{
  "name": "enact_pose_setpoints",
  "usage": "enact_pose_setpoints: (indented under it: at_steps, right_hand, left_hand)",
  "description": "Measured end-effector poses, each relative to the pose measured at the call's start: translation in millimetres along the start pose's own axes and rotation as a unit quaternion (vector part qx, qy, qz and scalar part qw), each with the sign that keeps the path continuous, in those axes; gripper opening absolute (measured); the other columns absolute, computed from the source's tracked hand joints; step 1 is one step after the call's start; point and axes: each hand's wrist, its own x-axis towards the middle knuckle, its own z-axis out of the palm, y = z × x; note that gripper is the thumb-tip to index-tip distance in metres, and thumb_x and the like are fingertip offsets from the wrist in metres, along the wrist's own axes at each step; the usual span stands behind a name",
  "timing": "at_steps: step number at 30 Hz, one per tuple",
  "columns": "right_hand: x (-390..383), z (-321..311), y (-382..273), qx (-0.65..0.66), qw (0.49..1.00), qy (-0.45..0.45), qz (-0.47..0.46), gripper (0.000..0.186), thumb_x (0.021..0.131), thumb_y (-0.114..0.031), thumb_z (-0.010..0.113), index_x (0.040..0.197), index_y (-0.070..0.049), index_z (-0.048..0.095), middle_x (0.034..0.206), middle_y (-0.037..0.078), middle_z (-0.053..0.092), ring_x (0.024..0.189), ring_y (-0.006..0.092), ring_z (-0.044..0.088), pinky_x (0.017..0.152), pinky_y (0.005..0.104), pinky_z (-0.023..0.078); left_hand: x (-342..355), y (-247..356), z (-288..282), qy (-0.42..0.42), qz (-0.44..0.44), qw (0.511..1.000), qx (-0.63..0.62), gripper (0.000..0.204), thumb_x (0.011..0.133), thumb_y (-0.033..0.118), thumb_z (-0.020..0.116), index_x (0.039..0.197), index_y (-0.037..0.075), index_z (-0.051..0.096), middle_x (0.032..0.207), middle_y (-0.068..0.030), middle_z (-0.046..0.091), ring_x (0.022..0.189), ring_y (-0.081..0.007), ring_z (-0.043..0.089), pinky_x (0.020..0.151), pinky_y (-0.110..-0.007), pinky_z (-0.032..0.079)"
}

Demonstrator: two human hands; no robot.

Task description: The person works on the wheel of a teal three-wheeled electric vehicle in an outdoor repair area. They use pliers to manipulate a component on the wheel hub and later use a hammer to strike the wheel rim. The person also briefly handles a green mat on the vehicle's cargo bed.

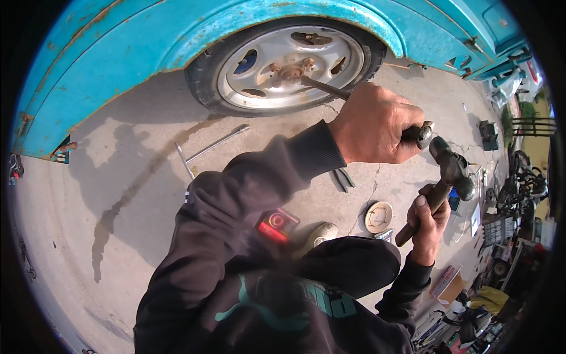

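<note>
My left hand is closed around a long flat-blade screwdriver, its tip against or very near the rusty hub centre of a wheel. The butt of its handle sticks out past my fist, on the right. Lower right, my right hand grips a hammer by its dark handle. The hammer head is raised close to the screwdriver's butt, with a small gap between them. The silver rim carries a black tyre under a turquoise vehicle body.
On the concrete lie a lug wrench, pliers, a red box and a round beige dish-like piece. My shoe is beside them. Several tools, a cardboard box and a dark motorbike crowd the right side.
</note>
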Motion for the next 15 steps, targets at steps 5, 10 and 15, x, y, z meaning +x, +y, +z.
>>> enact_pose_setpoints:
  at_steps: [5,10,15]
  right_hand:
    - [2.4,8.2,-11.3,-0.014,1.0,0.004,0.012,0.033,0.088,-0.019,0.076,0.104,0.003,0.056,0.068,0.002,0.054,0.05,0.0087,0.049,0.046,0.0221,0.036]
    - [1.8,6.8,-12.5,-0.041,0.999,0.016,0.015,0.035,0.087,-0.02,0.076,0.105,0.003,0.057,0.069,0.002,0.055,0.051,0.0089,0.05,0.047,0.022,0.037]
    - [2.3,7.1,-8.8,-0.025,0.999,0.02,0.017,0.035,0.087,-0.02,0.076,0.105,0.003,0.056,0.069,0.002,0.055,0.051,0.0085,0.049,0.048,0.0219,0.037]
  left_hand:
    - [1.7,-1.7,-6.3,0.003,-0.01,1.0,0.007,0.021,0.07,0.017,0.076,0.064,0.008,0.058,0.059,-0.0067,0.058,0.05,-0.0271,0.058,0.045,-0.037,0.043]
    - [-3.4,-6.6,5.2,-0.037,0.015,0.999,0.037,0.015,0.067,0.019,0.073,0.07,0.012,0.061,0.061,-0.0047,0.06,0.053,-0.0263,0.061,0.047,-0.038,0.046]
    - [-13.6,-9.8,19.1,-0.079,0.034,0.994,0.071,0.014,0.065,0.021,0.072,0.073,0.014,0.062,0.063,-0.0029,0.06,0.056,-0.0259,0.062,0.047,-0.038,0.047]
